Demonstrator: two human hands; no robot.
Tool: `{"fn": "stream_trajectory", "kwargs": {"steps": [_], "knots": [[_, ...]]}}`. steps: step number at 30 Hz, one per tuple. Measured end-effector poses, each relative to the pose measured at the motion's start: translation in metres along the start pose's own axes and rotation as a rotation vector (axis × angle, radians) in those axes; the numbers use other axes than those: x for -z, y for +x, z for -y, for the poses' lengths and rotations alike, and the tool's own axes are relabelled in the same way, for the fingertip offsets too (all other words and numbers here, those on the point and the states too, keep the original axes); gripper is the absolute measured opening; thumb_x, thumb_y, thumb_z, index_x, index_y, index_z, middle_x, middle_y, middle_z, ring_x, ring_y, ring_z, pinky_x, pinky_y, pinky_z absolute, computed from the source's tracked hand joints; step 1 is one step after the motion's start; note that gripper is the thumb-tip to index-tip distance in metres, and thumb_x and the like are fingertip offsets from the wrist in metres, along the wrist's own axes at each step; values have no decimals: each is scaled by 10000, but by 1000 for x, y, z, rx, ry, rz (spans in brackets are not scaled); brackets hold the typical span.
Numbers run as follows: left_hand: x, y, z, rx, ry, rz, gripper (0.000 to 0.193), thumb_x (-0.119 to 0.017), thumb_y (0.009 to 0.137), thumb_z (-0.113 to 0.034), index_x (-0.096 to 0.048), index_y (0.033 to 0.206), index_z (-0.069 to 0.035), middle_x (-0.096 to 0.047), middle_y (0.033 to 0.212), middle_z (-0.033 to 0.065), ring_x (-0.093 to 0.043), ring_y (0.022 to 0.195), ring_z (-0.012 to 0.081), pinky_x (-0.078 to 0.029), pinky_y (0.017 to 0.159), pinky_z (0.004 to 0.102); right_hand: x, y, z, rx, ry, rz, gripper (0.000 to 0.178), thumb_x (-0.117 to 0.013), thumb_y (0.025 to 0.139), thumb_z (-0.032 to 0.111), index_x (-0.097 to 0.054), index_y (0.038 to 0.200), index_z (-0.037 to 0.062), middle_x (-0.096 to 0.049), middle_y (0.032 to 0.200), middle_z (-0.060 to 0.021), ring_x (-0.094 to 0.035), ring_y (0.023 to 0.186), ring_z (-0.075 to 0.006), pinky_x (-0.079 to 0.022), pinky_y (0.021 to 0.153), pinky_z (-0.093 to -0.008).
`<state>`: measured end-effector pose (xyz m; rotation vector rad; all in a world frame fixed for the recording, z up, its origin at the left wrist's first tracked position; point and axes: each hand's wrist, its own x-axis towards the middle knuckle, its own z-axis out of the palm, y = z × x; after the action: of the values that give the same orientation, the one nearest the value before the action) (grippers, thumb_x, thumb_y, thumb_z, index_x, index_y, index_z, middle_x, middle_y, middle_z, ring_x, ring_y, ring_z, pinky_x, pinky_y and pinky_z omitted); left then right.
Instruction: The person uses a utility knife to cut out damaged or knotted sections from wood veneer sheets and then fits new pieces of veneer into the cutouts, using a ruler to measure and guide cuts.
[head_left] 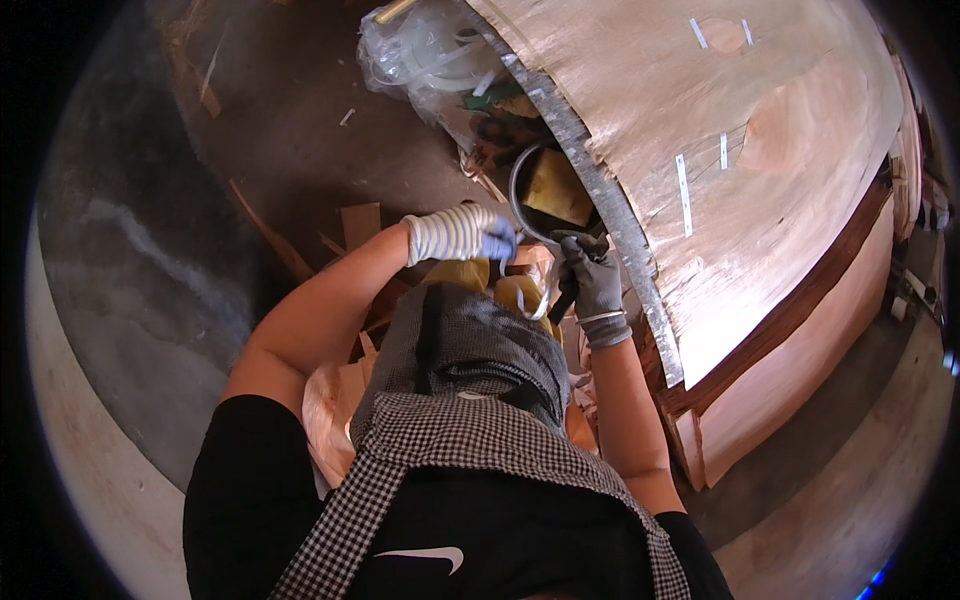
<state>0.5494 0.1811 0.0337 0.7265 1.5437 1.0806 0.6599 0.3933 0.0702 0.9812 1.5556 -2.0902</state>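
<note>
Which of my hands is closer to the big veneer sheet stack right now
Right. The right hand, in a grey glove, is beside the veneer stack's near edge, gripping a dark tool. The left hand, in a striped glove, is farther left, over the checked apron.

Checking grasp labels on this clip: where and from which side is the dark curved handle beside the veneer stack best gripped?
Grip the dark curved handle at the top of its arc, coming from the person's left, the floor side. The veneer stack closes off its right side. The right hand already works at its lower end; the left hand is nearest.
</note>
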Motion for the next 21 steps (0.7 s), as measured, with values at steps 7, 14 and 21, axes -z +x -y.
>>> {"fn": "stream_trajectory", "kwargs": {"steps": [7, 14, 21], "knots": [[-15, 39, -21, 250, -853, 26, 389, -580, 874, -61, -499, 1255, -54, -612, 950, 18, -548, 838, 88, -469, 738, 259, -15, 12, 34, 105, -67, 50, 175, -650, 853, 164, -656, 959, 25, -591, 631, 2, -476, 453, -56, -366, 412, -192], [24, 13, -22, 279, 295, 232, 204, -605, 854, -198, -671, 985, -56, -668, 796, 96, -625, 732, 189, -477, 715, 318, 21, 10, -41, 8, -257, -48, 91, -631, 814, 59, -620, 866, -14, -653, 715, -86, -634, 523, -165, -422, 369, -232], [34, 23, 7, 137, 1136, -724, 361, -692, 707, -214, -617, 1042, -102, -604, 1074, 109, -534, 1039, 306, -326, 944, 530, 41, 89, -91, 41, -395, -496, 274, -630, 830, 271, -606, 880, 3, -662, 746, -114, -641, 579, -218, -490, 483, -325]]}}
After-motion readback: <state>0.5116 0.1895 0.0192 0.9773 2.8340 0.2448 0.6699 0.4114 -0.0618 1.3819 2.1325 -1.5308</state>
